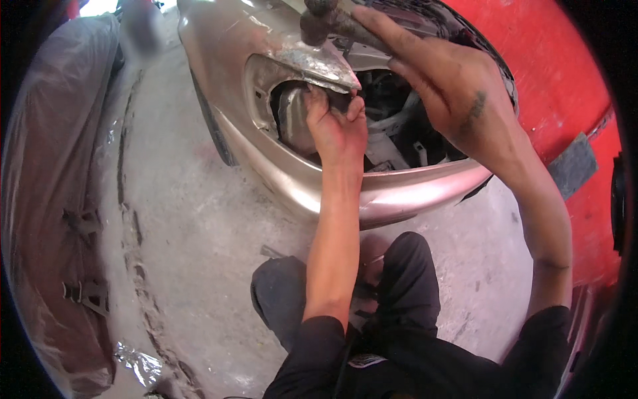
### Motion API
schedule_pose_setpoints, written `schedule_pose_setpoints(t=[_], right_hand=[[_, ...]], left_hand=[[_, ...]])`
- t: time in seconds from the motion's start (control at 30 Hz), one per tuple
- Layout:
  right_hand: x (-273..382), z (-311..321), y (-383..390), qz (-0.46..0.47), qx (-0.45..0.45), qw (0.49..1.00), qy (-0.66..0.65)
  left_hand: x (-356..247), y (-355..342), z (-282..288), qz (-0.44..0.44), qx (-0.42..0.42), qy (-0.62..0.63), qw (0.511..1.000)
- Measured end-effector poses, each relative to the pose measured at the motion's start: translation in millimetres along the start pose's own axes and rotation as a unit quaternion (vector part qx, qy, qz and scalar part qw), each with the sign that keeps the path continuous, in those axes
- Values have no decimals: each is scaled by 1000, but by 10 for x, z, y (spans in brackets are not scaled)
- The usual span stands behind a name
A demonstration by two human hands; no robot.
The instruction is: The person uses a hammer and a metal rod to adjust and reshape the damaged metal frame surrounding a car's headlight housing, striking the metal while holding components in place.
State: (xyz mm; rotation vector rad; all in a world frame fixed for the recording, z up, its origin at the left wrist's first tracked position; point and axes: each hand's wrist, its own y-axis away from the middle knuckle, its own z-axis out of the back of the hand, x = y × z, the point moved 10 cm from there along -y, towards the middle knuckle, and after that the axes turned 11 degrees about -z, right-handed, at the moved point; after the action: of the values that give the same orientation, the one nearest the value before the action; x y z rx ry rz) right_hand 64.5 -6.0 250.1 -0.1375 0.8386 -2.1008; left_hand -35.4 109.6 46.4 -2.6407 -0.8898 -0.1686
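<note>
A hammer [315,28] is raised over the worn, bare-metal corner [325,61] of a beige car fender [222,40]. My right hand [458,90] is closed around its handle, with the head above the panel. Beneath that corner, inside the headlight opening, my left hand [339,133] reaches up with curled fingers. A dark thing shows between its thumb and fingers, pressed close under the metal edge; most of it is hidden by the hand and panel. Below the opening curves the beige bumper [412,199].
Plastic sheeting [60,133] drapes a long dark form along the left. A red panel [531,46] with a grey patch [573,166] stands at the right. My bent knees [409,279] are just before the bumper. A crack [136,266] runs along the concrete floor near crumpled foil [138,362].
</note>
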Motion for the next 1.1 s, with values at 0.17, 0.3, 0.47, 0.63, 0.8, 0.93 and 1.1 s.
schedule_pose_setpoints(t=[0.17, 0.3, 0.47, 0.63, 0.8, 0.93, 1.1], right_hand=[[63, -100, -104, 37, 35, 997, 61], [98, 36, -94, 40, -22, 999, 14], [42, -134, -153, 25, 64, 993, 98], [86, -16, -95, 15, 10, 1000, 25], [-5, -94, -108, 15, 55, 995, 82], [53, 70, -159, 27, 11, 999, 25], [219, 172, -145, 12, 49, 998, 28]], left_hand=[[4, -6, -40, 8, -7, 35, 999], [21, -17, -35, 5, 15, 23, 1000], [-33, -22, -35, -17, -14, -21, 1000], [-12, -24, 50, -11, -27, -4, 1000], [-54, 24, -70, -24, -43, -12, 999], [-39, 15, -142, -15, 10, -16, 1000], [-87, 20, -176, -36, -36, 0, 999]])
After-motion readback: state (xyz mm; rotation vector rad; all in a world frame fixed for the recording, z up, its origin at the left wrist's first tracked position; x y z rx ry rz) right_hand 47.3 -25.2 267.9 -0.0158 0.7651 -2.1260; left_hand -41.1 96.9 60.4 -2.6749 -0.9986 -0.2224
